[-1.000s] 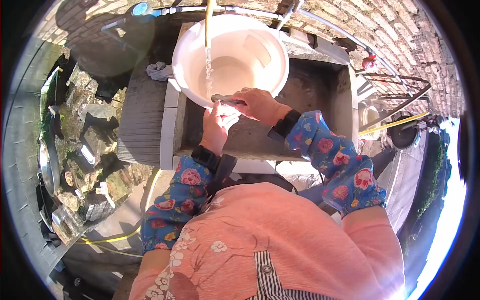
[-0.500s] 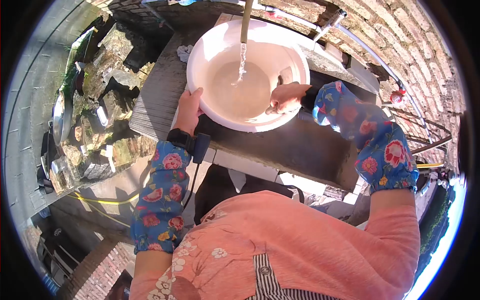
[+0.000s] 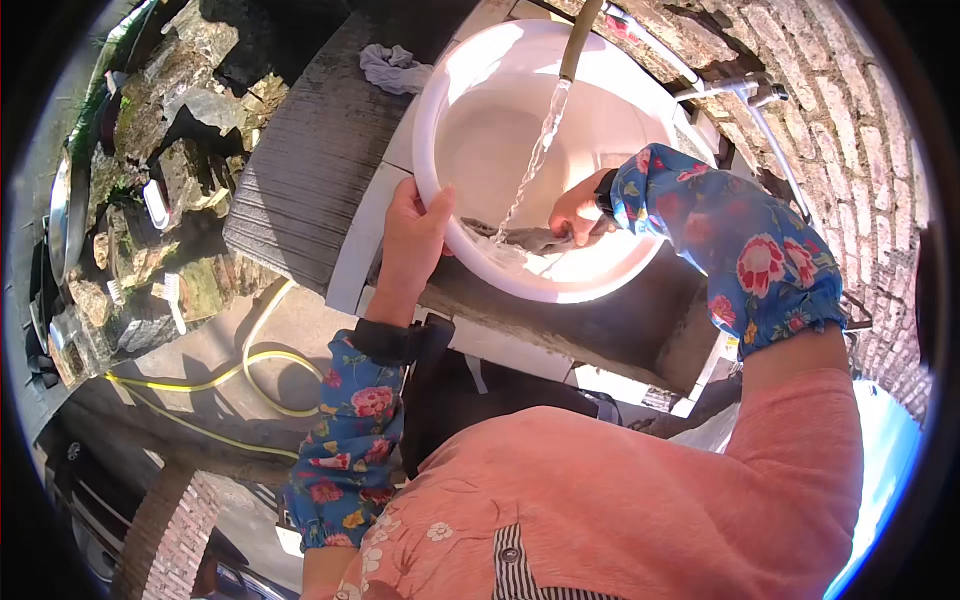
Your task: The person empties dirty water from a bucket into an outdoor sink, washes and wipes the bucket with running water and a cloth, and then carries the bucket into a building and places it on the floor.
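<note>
A large white basin point(image 3: 428, 150) stands tilted over a sink-like trough, with water in its bottom. My left hand point(image 3: 412, 232) grips its near left rim, thumb over the edge. Inside the basin, low on the near right side, my right hand point(image 3: 580, 212) is closed on a limp, grey-brown piece that looks like a wet cloth point(image 3: 525, 238); its exact kind is unclear. From a tan hose point(image 3: 578, 45) above, a stream of water point(image 3: 535, 150) falls beside the cloth.
A crumpled white rag point(image 3: 393, 70) lies on the ridged grey slab point(image 3: 300, 160) to the left. Pipes with a tap point(image 3: 740, 90) run along the brick wall point(image 3: 850, 130) at right. A yellow hose point(image 3: 250, 360) coils on the ground, near rubble point(image 3: 200, 190) holding a brush point(image 3: 174, 300).
The view has shifted, and the basin appears lower and farther right. My right hand has moved inward from the basin's right wall, and the grey-brown cloth now shows under the stream.
</note>
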